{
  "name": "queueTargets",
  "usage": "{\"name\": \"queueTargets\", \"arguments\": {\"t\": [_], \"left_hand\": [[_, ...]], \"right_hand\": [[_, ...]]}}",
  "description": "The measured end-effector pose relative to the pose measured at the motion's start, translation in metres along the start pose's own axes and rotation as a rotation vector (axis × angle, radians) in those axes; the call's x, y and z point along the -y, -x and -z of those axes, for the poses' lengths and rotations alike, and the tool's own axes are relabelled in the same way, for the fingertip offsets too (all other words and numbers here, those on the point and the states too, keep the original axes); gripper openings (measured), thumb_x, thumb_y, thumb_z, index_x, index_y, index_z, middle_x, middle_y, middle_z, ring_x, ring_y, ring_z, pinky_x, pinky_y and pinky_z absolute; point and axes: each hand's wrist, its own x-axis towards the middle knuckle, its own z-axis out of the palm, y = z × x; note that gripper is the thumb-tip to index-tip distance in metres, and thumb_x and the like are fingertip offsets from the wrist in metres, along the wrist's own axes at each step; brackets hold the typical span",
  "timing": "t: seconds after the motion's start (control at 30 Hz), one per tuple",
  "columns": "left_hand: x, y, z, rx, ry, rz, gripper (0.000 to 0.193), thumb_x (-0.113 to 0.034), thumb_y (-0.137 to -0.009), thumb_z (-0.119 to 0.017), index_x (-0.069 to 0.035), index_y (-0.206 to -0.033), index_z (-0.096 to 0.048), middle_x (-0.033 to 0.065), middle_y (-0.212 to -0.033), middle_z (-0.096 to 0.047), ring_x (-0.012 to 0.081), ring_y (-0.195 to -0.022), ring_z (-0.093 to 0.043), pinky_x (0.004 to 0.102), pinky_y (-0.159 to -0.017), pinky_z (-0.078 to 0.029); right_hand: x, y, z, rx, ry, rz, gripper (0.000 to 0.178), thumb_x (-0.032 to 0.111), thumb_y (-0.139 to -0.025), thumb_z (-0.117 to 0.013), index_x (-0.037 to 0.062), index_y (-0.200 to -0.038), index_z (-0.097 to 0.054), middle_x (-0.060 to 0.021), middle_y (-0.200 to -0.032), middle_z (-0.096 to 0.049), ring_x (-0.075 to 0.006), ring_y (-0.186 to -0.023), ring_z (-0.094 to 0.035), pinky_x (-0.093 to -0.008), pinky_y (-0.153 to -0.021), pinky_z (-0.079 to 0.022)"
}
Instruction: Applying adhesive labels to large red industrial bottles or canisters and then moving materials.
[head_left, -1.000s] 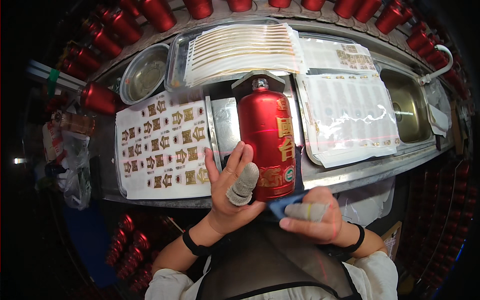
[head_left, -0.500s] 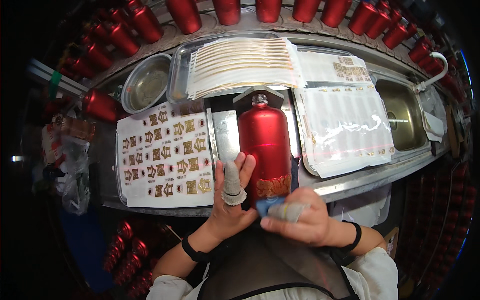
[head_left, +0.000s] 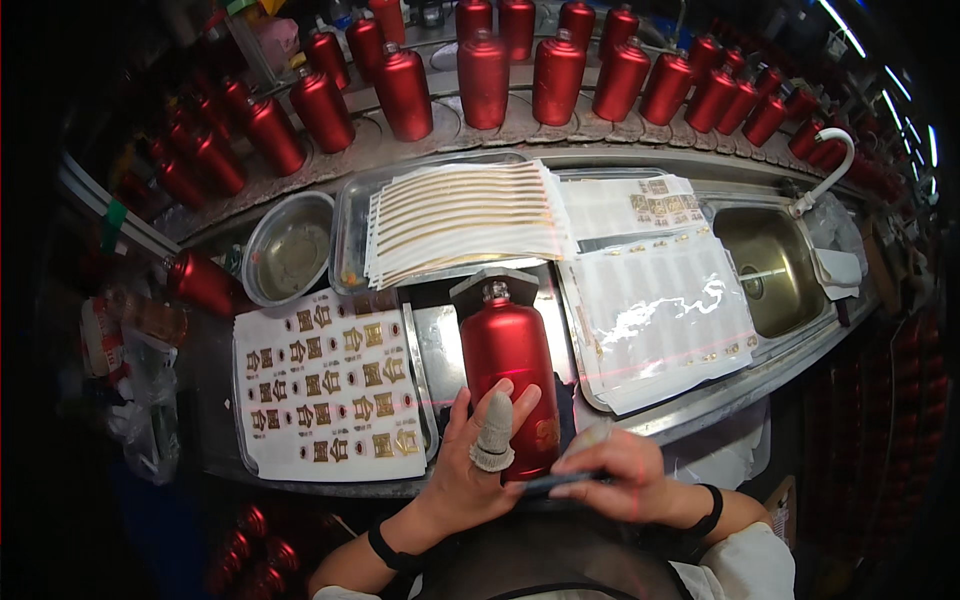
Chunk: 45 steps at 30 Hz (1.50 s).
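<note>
A red metallic bottle [head_left: 503, 345] lies in front of me, its clear neck pointing away, against a dark angled rest [head_left: 468, 292]. Near its base, on the right side, is a gold decal [head_left: 546, 432]. My left hand [head_left: 465, 480] holds the lower left of the bottle, fingers spread over its surface; one finger wears a grey cloth cover [head_left: 494, 425]. My right hand [head_left: 625, 480] pinches a thin blue-grey flat piece [head_left: 565, 480] beside the bottle's base. The right fingers and that piece are blurred, so its exact kind is unclear.
Left lies a sheet of gold decals [head_left: 320, 400]; right, a glossy wet sheet [head_left: 660, 310] on a tray. Behind are striped strips [head_left: 465, 220], a clear bowl [head_left: 290, 250] and a sink [head_left: 770, 270]. Red bottles [head_left: 485, 80] line a curved conveyor beyond.
The view has tilted upward, showing more of the conveyor. My left fingers lie further over the bottle's front. The blue-grey piece has turned edge-on at the bottle's base.
</note>
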Motion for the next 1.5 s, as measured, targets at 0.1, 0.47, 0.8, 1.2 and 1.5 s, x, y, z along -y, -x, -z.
{"name": "queueTargets", "arguments": {"t": [0.1,0.47,0.8,1.2,1.5], "left_hand": [[0.000,0.000,0.019,0.106,0.169,0.114,0.122,-0.035,-0.072,-0.084,0.000,-0.153,0.000,0.0221,-0.155,-0.026,0.0349,-0.144,-0.028,0.0502,-0.117,-0.017],[0.045,-0.018,0.036,-0.244,0.388,0.328,0.087,-0.033,-0.082,-0.072,0.006,-0.148,-0.029,0.0239,-0.151,-0.031,0.0336,-0.139,-0.032,0.0413,-0.114,-0.025],[0.057,-0.095,0.060,-0.261,0.412,0.332,0.064,-0.018,-0.093,-0.062,0.004,-0.146,-0.034,0.0092,-0.104,-0.066,0.0173,-0.101,-0.061,0.0313,-0.090,-0.047],[0.025,-0.113,0.071,-0.012,0.639,0.361,0.062,-0.002,-0.082,-0.061,0.001,-0.141,-0.044,-0.0019,-0.081,-0.052,0.0046,-0.070,-0.046,0.0174,-0.065,-0.038],[-0.038,-0.102,0.004,0.219,0.086,-0.191,0.057,0.000,-0.071,-0.070,-0.002,-0.127,-0.060,0.0067,-0.074,-0.058,0.0196,-0.064,-0.056,0.0310,-0.060,-0.044]], "right_hand": [[-0.030,-0.050,0.021,-0.442,-0.484,-0.518,0.022,0.007,-0.090,-0.067,0.0006,-0.110,-0.062,-0.0014,-0.095,-0.065,-0.0075,-0.088,-0.059,-0.0226,-0.077,-0.050],[-0.199,-0.179,0.070,-0.275,0.366,-0.642,0.042,0.042,-0.071,-0.076,0.0024,-0.066,-0.063,-0.0109,-0.062,-0.062,-0.0244,-0.058,-0.060,-0.0372,-0.059,-0.048],[-0.106,-0.157,0.061,-0.425,0.666,0.084,0.011,0.017,-0.076,-0.072,0.0079,-0.079,-0.067,-0.0101,-0.073,-0.060,-0.0266,-0.056,-0.060,-0.0354,-0.053,-0.048],[-0.038,-0.044,0.090,-0.350,-0.359,-0.422,0.015,0.017,-0.089,-0.068,0.0015,-0.091,-0.065,0.0024,-0.082,-0.063,-0.0033,-0.077,-0.055,-0.0231,-0.069,-0.046],[-0.036,0.044,0.068,-0.393,0.289,-0.445,0.043,0.007,-0.079,-0.059,0.0048,-0.122,-0.061,-0.0167,-0.101,-0.061,-0.0301,-0.082,-0.062,-0.0324,-0.072,-0.051]]}}
